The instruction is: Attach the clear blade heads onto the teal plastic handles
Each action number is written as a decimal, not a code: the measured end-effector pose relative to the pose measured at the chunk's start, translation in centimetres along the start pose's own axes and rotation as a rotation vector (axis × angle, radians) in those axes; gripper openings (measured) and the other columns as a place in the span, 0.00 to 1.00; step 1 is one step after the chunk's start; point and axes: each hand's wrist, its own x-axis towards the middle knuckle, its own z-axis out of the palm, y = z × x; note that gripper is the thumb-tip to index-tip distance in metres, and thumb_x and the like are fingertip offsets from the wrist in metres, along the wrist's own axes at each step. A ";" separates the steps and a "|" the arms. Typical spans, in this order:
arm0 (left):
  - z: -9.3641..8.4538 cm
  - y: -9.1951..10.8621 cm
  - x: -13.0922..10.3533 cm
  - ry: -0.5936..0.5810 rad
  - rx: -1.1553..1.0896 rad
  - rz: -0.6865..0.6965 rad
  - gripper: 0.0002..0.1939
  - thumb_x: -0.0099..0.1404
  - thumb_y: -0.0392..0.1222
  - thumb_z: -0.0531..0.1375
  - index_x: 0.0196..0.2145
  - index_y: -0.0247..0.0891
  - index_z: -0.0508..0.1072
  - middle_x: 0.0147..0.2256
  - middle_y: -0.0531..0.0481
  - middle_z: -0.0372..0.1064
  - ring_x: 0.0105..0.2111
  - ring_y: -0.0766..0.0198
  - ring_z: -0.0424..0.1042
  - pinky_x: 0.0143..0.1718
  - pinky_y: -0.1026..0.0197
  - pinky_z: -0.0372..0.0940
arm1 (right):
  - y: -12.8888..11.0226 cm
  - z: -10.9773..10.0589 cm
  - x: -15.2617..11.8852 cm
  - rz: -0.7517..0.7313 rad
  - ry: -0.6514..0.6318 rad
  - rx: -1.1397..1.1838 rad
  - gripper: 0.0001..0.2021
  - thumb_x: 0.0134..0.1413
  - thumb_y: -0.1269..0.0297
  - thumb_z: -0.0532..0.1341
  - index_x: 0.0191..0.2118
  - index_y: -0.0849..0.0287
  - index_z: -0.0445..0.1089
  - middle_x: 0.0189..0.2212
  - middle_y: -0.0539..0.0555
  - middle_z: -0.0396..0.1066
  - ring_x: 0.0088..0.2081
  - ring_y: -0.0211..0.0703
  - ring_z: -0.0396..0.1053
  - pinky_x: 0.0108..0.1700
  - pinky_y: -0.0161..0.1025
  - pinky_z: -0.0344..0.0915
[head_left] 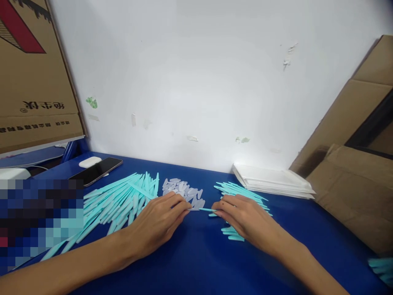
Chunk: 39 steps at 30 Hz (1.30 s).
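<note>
My left hand (167,213) pinches a small translucent plastic cap (194,209) between thumb and fingers, at the table's middle. Facing it, my right hand (242,213) grips a slim turquoise stick (206,209), its narrow end pointing left at the cap. Cap and stick lie nearly in line; whether they touch is too small to tell. Behind my left fingers lies a loose pile of translucent caps (181,187). A large heap of turquoise sticks (123,200) spreads left of my left hand. More turquoise sticks (242,191) lie under and behind my right hand, which partly hides them.
On the blue table (196,262), a phone (101,170) and a white case (90,162) rest at the back left. White flat packets (273,182) are stacked at the back right. Cardboard boxes stand left (37,78) and right (356,192), before a white wall (196,82).
</note>
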 end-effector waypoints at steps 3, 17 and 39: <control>-0.1 0.1 0.1 0.023 -0.002 0.034 0.07 0.75 0.35 0.53 0.46 0.38 0.70 0.39 0.49 0.73 0.37 0.60 0.72 0.35 0.60 0.65 | -0.1 0.3 0.0 -0.027 0.016 -0.024 0.13 0.75 0.65 0.50 0.48 0.57 0.72 0.35 0.53 0.73 0.34 0.42 0.71 0.36 0.41 0.63; -0.1 0.8 -0.8 0.227 -0.165 0.204 0.20 0.69 0.23 0.57 0.55 0.36 0.69 0.38 0.46 0.72 0.34 0.65 0.70 0.29 0.64 0.63 | -2.8 1.3 0.2 -0.231 0.448 0.092 0.09 0.69 0.79 0.55 0.44 0.62 0.71 0.34 0.54 0.77 0.30 0.38 0.70 0.33 0.39 0.62; -4.2 -1.1 1.4 -0.372 0.860 -0.358 0.30 0.56 0.21 0.57 0.58 0.23 0.67 0.39 0.35 0.74 0.36 0.49 0.75 0.25 0.61 0.67 | 3.3 -0.5 -0.7 0.081 -0.099 -0.103 0.06 0.61 0.67 0.68 0.44 0.55 0.76 0.39 0.52 0.79 0.43 0.49 0.74 0.46 0.47 0.64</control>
